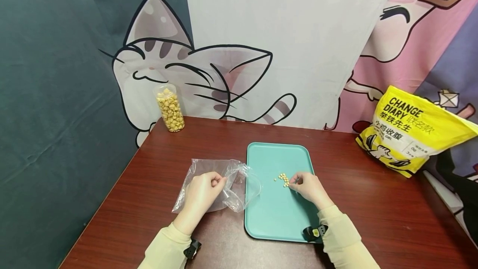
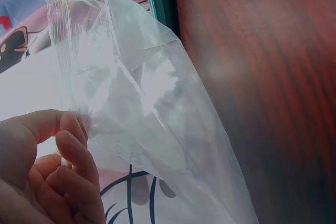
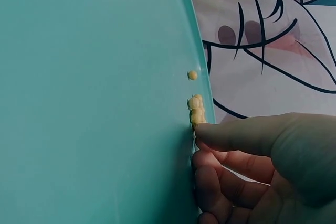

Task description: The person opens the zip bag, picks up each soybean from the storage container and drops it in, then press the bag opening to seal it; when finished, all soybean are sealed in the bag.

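Observation:
A clear zip-top plastic bag [image 1: 224,200] lies with its mouth at the tray's left edge. My left hand [image 1: 203,188] pinches the bag near its zip strip between thumb and forefinger, as the left wrist view shows. Several pale yellow soybeans [image 1: 282,176] form a small cluster on the teal tray [image 1: 278,219], with one apart on the left. My right hand [image 1: 308,186] is at the cluster's right side, thumb and forefinger pinching a soybean at its edge. In the right wrist view the thumb partly hides the nearest soybeans [image 3: 195,109].
A clear tub of popcorn [image 1: 171,111] stands at the table's back left corner, before a curtain printed with cartoon cats [image 1: 239,74]. At the back right is a large yellow snack bag [image 1: 407,132]. The table [image 1: 130,219] is dark red wood.

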The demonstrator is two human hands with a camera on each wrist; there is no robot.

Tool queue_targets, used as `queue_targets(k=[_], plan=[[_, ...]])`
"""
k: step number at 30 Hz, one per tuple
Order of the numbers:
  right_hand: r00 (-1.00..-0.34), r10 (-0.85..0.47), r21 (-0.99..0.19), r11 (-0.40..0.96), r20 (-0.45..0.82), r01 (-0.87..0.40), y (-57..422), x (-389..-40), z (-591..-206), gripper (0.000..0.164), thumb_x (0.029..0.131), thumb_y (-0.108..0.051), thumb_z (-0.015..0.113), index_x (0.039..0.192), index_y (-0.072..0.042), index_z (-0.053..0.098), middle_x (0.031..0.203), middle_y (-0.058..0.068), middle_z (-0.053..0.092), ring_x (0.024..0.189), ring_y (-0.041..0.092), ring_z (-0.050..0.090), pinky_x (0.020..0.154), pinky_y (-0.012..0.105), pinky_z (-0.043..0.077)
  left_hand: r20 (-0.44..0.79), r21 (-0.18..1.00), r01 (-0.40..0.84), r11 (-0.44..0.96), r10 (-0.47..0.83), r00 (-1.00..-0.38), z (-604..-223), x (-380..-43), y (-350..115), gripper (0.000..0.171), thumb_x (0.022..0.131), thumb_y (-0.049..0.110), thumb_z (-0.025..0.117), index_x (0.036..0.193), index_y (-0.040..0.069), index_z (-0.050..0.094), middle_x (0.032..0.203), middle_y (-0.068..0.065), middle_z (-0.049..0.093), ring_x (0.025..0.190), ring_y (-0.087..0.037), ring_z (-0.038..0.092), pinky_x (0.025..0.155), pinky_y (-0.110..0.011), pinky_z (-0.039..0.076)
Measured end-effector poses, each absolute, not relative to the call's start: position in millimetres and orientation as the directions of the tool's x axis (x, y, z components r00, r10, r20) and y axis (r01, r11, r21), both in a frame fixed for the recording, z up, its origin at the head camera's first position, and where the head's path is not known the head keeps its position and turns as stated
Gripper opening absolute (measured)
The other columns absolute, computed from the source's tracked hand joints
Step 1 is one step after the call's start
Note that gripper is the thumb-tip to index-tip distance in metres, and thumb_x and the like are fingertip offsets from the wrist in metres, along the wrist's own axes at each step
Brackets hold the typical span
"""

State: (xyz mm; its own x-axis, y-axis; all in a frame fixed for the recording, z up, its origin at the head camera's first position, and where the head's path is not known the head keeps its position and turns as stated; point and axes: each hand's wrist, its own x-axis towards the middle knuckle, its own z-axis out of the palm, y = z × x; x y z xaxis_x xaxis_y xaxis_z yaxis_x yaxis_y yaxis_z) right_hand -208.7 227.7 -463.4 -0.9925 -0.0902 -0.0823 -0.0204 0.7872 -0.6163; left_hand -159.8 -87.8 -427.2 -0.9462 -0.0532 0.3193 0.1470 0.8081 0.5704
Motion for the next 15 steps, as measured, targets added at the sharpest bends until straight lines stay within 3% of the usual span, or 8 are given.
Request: queue_targets(k=[15], plan=[[-0.993,-0.12,-0.66,0.744,0.017,-0.101,219.4,-199.1,-456.3,0.006,0.084,-0.014,0.07,0.083,-0.01,0.066,0.069,-0.001,0.058,0.061,0.013,0.049,0.056,0.029,0.04,0.316,0.57,0.151,0.808,-0.046,-0.948,-427.8,-158.4,-88.2,0.017,0.083,0.029,0.069,0.068,0.025,0.064,0.057,0.016,0.051,0.053,-0.004,0.045,0.048,-0.028,0.037]])
